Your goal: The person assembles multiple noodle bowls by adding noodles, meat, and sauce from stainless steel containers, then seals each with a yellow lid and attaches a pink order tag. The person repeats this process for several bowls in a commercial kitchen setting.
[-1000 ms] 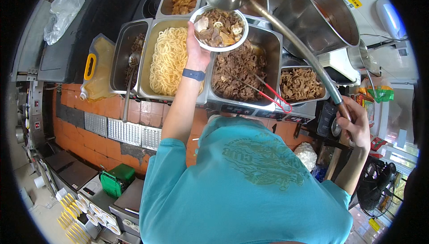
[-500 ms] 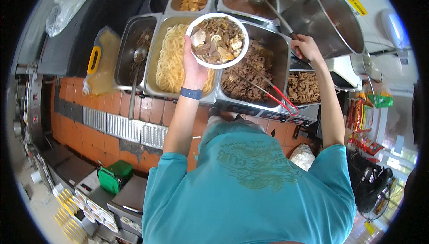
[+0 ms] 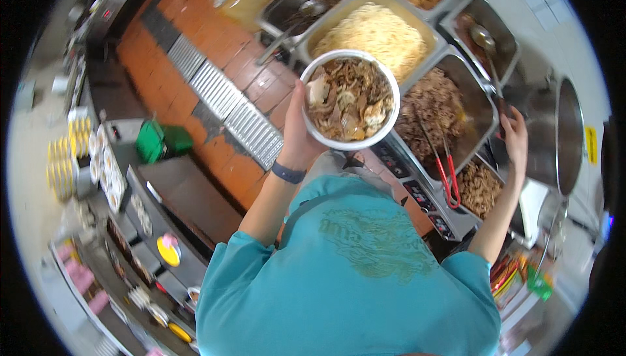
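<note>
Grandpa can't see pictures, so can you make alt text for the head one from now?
A person in a teal shirt holds a white bowl of meaty food in their left grip. Their right grip is by a ladle handle, near metal trays of noodles and brown meat.

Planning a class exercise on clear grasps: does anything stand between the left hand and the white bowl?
Nothing visible does: the left hand holds the white bowl directly, thumb against its left side.
</note>
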The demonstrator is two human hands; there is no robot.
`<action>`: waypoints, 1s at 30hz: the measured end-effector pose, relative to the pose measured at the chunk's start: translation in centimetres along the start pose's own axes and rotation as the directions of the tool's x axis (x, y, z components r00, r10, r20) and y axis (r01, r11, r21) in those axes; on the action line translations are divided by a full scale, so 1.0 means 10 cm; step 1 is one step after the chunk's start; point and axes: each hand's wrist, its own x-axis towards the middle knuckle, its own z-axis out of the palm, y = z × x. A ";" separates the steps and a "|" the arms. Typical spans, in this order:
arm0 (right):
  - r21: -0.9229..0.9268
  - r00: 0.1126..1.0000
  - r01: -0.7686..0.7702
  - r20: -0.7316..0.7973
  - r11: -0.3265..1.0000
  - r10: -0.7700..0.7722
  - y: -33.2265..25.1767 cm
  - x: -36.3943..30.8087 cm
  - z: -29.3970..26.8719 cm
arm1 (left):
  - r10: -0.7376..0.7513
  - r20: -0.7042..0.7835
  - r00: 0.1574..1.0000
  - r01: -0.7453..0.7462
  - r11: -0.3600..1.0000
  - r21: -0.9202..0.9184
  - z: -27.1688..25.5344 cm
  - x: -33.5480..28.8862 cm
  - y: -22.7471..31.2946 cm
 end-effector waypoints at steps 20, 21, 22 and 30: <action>-0.223 0.019 0.975 0.168 -0.019 -0.986 -3.75 1.14 4.15 | 0.391 -0.381 0.838 -0.417 0.909 0.014 -2.46 -0.60 1.38; -0.219 -0.022 0.973 0.218 -0.071 -0.976 -3.86 1.21 4.36 | 0.389 -0.386 0.836 -0.415 0.909 0.015 -2.57 -0.52 1.53; -0.240 -0.032 0.965 0.300 -0.108 -0.953 -3.95 1.27 4.52 | 0.398 -0.361 0.843 -0.426 0.905 0.003 -2.66 -0.43 1.67; -0.179 0.013 0.967 0.741 -0.179 -0.672 -4.36 1.65 4.43 | 0.330 -0.401 0.855 -0.394 0.915 -0.088 -3.16 0.33 2.38</action>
